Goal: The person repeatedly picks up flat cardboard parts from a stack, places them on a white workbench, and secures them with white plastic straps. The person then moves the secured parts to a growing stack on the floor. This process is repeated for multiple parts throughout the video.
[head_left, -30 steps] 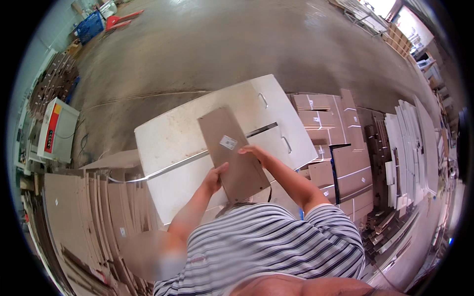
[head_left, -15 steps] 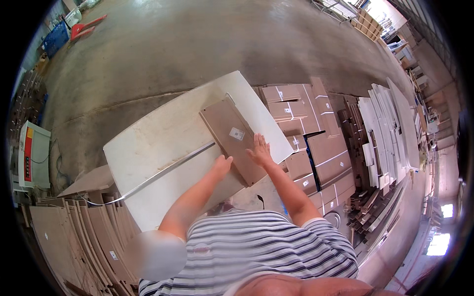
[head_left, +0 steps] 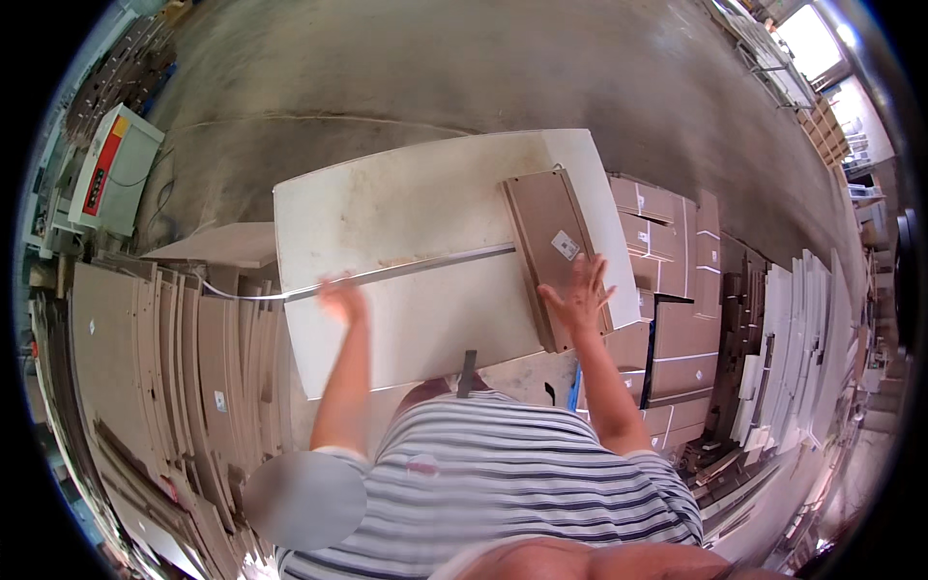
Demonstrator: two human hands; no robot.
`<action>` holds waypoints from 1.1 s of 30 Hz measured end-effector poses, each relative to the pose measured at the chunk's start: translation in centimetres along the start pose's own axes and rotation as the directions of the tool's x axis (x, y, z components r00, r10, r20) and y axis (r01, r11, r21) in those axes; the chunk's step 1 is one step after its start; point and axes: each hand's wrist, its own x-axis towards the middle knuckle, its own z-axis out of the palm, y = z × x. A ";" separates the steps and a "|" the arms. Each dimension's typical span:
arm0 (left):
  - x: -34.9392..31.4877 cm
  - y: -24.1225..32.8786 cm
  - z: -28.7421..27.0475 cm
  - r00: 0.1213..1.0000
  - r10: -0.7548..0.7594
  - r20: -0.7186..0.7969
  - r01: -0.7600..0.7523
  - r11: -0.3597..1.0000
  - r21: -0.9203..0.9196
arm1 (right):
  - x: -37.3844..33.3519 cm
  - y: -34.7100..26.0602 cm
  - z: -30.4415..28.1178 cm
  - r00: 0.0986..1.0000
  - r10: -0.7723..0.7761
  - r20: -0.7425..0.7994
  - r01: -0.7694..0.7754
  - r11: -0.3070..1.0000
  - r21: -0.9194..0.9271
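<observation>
Brown boards (head_left: 537, 227) lie across strip (head_left: 425, 263), right side of surface (head_left: 425, 329). Right hand (head_left: 580, 296) on boards, fingers spread; left hand (head_left: 345, 298) by strip, blurred, grip unclear. Likely step: positioning boards; next calls for lifting strip.

A red-striped white cabinet (head_left: 126, 179) stands far left, while white boards (head_left: 785, 338) line the right.

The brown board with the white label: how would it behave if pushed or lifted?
The brown board is probably stiff, given its straight edges and flat face. Lying flat on the white surface, it seems unlikely to roll or tip. A sideways push might slide it, since that surface looks smooth.
</observation>
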 end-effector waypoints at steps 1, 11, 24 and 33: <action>3.7 1.1 -1.6 0.924 -0.361 0.124 0.223 0.775 0.591 | -0.9 0.9 0.2 0.991 -0.085 -0.101 0.080 0.995 -0.053; 14.2 -11.5 -3.2 0.432 -0.720 0.544 0.898 0.286 -0.335 | 2.6 -5.0 1.6 0.992 -0.116 0.039 0.120 0.984 -0.128; 11.4 13.5 -16.9 0.709 0.622 0.331 -0.459 0.765 -0.453 | 0.4 -19.9 -8.0 0.588 -0.740 -0.326 0.795 0.456 0.399; 10.0 23.8 -26.1 0.726 0.618 0.300 -0.521 0.780 -0.346 | 11.6 -0.8 -6.3 0.891 -0.325 -0.317 0.329 0.943 -0.042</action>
